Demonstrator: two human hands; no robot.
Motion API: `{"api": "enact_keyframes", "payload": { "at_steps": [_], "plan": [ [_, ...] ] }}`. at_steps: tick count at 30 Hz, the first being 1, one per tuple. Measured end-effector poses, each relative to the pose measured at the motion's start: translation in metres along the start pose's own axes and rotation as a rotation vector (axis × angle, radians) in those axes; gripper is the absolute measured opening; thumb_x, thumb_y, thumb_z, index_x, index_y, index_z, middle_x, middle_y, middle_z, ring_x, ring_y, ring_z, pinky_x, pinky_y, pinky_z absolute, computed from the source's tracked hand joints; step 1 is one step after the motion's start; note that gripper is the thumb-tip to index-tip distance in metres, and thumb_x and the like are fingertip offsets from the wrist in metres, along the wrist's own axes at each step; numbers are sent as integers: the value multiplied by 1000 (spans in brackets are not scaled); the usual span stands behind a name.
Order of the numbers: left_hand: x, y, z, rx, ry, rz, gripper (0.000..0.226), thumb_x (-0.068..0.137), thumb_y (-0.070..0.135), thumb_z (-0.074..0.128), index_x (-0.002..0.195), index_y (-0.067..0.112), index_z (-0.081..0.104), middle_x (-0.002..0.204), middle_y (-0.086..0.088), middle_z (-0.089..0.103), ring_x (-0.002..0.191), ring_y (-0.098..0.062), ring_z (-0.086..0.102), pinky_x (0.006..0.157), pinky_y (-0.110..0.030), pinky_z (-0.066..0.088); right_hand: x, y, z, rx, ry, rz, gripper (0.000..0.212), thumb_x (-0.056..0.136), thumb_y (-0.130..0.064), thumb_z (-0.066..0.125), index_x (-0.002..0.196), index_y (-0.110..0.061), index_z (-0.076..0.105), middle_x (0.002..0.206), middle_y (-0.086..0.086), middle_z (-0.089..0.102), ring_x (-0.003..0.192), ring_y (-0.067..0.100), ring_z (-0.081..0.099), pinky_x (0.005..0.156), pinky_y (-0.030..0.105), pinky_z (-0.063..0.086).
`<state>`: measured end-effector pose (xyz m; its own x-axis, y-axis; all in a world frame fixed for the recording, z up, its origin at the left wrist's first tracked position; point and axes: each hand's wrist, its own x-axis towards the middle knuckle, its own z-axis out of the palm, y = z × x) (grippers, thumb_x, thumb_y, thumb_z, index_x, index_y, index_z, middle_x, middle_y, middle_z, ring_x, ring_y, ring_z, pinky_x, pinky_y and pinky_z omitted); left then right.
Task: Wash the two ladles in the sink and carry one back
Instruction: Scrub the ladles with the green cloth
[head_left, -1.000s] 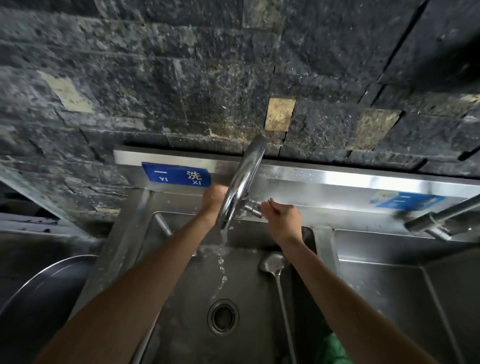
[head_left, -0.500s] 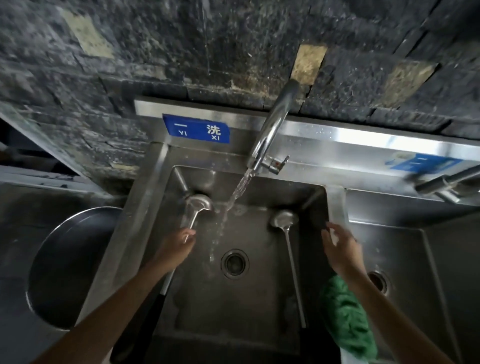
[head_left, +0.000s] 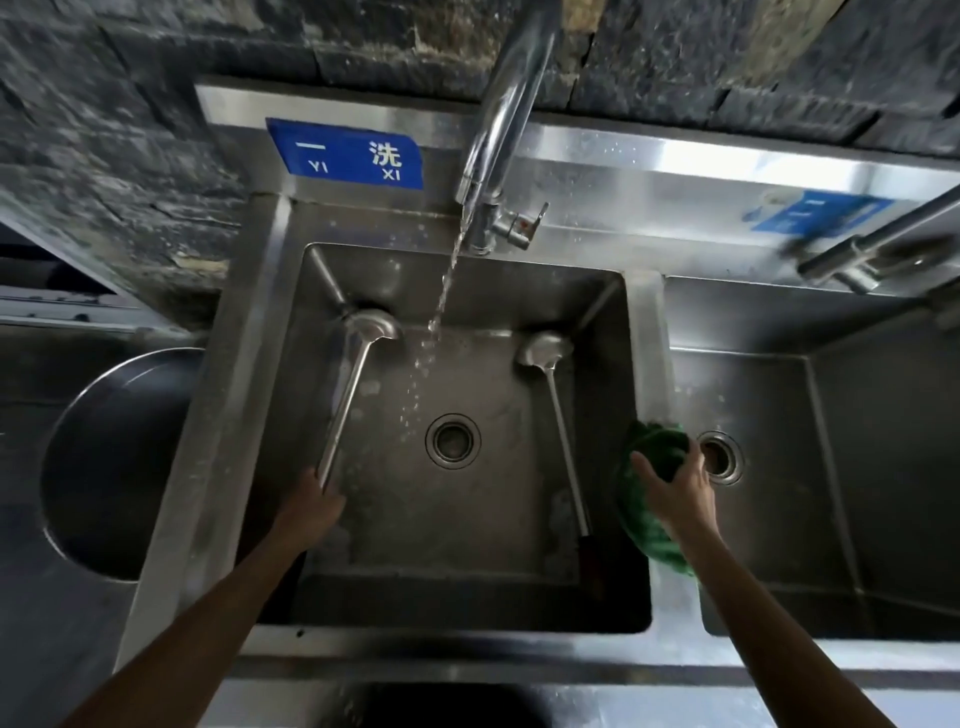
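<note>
Left ladle (head_left: 358, 374): we are holding it by the shaft with our left hand (head_left: 317, 501), fingers wrapped round the metal; its bowl is lying at the back left of the sink (head_left: 467, 603), just beside the falling water (head_left: 431, 332), not under it.
Right ladle (head_left: 556, 410): it is lying untouched along the right side of the same basin, bowl toward the back.
Cloth: our right hand (head_left: 675, 488) is clutching the green cloth (head_left: 652, 462) on the divider between the basins.
Doing it well: we are judging that the left bowl wants shifting into the stream, with the cloth brought over to scrub inside and out while the shaft is gripped firmly, since wet steel slips.
Tap (head_left: 498, 156): it is running steadily.
Change: half a second ago our right hand was hovering spread above the cloth; now it is gripping it. Our left hand is keeping its hold on the shaft.
</note>
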<state>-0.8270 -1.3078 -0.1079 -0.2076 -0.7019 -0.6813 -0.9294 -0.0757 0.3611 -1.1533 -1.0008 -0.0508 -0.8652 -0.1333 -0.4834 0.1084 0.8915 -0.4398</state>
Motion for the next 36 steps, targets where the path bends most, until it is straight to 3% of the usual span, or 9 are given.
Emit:
{"api": "enact_keyframes", "payload": {
  "at_steps": [4, 12, 18, 23, 30, 36],
  "plan": [
    [-4, -2, 2, -14, -25, -26, 59, 90, 15, 64, 142, 4, 39, 126, -25, 61, 108, -42, 62, 80, -36, 45, -1, 0, 0, -16, -1, -6, 88, 90, -48, 69, 156, -11, 23, 149, 24, 46, 134, 46, 46, 110, 55, 39],
    [-5, -8, 0, 18, -11, -62, 40, 93, 24, 62, 122, -1, 52, 116, -25, 63, 102, -39, 63, 76, -36, 45, 2, 2, -2, -38, -21, -30, 85, 88, -49, 72, 151, -11, 29, 142, 24, 51, 129, 47, 51, 107, 61, 42],
    [-7, -19, 3, 34, 1, -84, 35, 93, 23, 60, 120, 0, 56, 113, -24, 64, 102, -39, 63, 76, -35, 44, -3, 8, 2, -61, -45, -63, 95, 87, -52, 71, 156, -17, 15, 152, 27, 35, 138, 51, 37, 110, 67, 36],
    [-5, -21, 2, 36, -10, -104, 37, 94, 23, 58, 122, 0, 55, 109, -22, 64, 87, -30, 57, 76, -35, 45, -9, 9, 7, -100, -43, -55, 97, 90, -57, 64, 158, -23, 3, 155, 28, 26, 141, 54, 31, 109, 71, 33],
    [-9, -17, 7, 167, 84, -89, 44, 91, 31, 58, 121, 0, 50, 119, -23, 61, 110, -41, 60, 82, -40, 48, -8, 8, 4, -86, -45, -62, 94, 89, -56, 65, 157, -23, 8, 154, 27, 31, 139, 52, 36, 108, 70, 36],
    [-26, 12, 36, 392, 235, -43, 60, 80, 37, 60, 131, 7, 46, 136, -21, 47, 128, -40, 43, 99, -51, 42, -9, 11, -2, -70, -39, -80, 91, 88, -61, 63, 155, -24, 14, 150, 26, 38, 136, 51, 39, 107, 70, 37]
  ]
}}
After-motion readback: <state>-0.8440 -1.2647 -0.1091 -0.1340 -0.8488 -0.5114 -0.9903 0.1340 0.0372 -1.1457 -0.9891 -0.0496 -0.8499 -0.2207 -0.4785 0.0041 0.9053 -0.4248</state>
